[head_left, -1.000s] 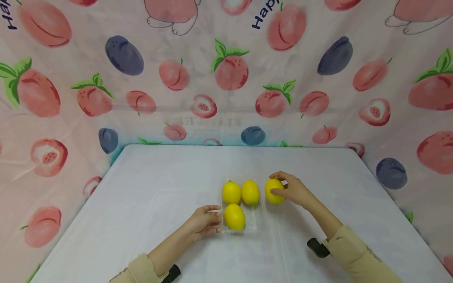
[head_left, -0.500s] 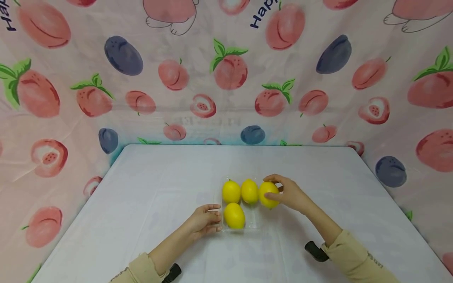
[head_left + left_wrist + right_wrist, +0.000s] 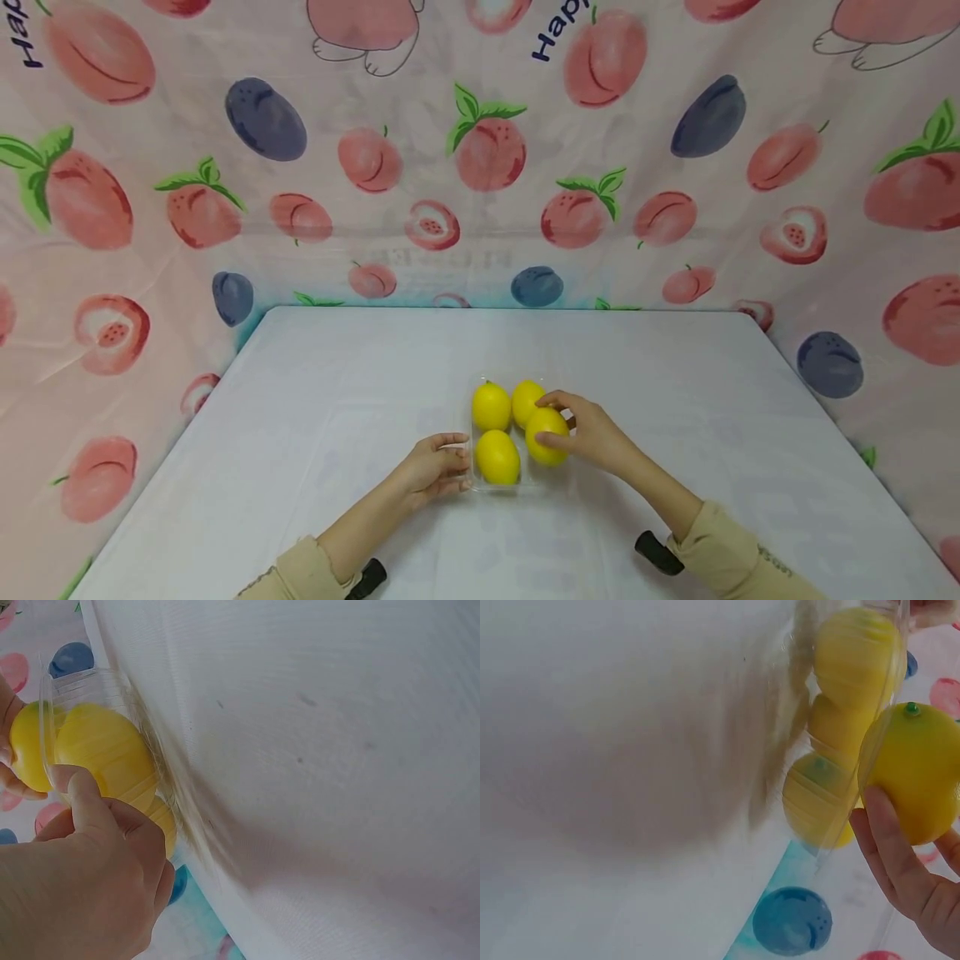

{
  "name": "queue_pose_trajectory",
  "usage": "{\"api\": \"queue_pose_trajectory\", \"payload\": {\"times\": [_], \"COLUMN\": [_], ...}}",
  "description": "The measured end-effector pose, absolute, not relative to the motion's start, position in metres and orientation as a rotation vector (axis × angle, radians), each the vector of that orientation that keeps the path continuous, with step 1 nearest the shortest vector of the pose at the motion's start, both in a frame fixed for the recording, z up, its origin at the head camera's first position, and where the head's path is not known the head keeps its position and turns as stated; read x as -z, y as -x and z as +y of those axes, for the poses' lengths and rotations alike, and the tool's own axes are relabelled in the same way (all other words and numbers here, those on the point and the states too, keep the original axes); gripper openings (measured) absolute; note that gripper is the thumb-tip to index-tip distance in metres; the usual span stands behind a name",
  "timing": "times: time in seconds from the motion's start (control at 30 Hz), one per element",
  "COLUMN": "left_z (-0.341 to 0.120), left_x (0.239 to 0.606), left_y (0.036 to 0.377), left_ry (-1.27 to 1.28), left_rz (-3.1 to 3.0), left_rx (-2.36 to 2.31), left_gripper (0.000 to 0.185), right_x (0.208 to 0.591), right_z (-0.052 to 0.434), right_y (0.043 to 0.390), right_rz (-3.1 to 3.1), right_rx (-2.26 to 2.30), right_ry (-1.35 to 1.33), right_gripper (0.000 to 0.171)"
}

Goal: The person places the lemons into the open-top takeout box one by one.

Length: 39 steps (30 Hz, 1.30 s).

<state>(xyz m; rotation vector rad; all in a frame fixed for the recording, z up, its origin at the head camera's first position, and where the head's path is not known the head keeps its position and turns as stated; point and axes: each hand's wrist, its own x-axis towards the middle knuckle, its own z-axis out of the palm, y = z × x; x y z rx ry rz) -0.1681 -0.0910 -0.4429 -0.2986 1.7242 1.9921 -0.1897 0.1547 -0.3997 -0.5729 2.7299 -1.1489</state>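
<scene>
A clear plastic tray (image 3: 529,478) rests on the table, with three lemons in it: one at back left (image 3: 491,406), another at back right (image 3: 526,402), the third at front left (image 3: 498,457). My left hand (image 3: 433,472) holds the tray's left side; in the left wrist view its thumb (image 3: 84,793) lies at the rim. Between the thumb and fingers of my right hand (image 3: 596,433) is a fourth lemon (image 3: 547,438), over the tray's front right part. Seen from the right wrist, this lemon (image 3: 915,772) is above the rim, its green stem end showing.
A white cloth covers the table (image 3: 360,358). Behind it hangs a fruit-print curtain (image 3: 420,150), which also runs along both sides. Dark wrist devices (image 3: 659,552) sit below both forearms.
My right hand has carried its lemon left and toward me, from beside the tray to over its front right part. The left hand has stayed at the tray's side.
</scene>
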Motion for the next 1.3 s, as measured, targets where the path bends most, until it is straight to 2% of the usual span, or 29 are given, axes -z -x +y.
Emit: {"api": "queue_pose_trajectory", "payload": {"times": [0.7, 1.07, 1.3], "left_z": [-0.092, -0.092, -0.091], "left_x": [0.440, 0.443, 0.442], "left_y": [0.169, 0.168, 0.167], "left_ry": [0.300, 0.287, 0.289], "left_rz": [1.732, 1.722, 1.720], "left_rx": [-2.000, -2.011, -2.015], "left_gripper": [0.038, 0.040, 0.040], "right_x": [0.403, 0.414, 0.419], "right_z": [0.125, 0.118, 0.117], "right_y": [0.173, 0.169, 0.169], "right_rz": [2.905, 3.022, 3.056], "right_rx": [0.853, 0.609, 0.604], "right_ry": [0.458, 0.615, 0.646], "right_gripper": [0.043, 0.046, 0.044]}}
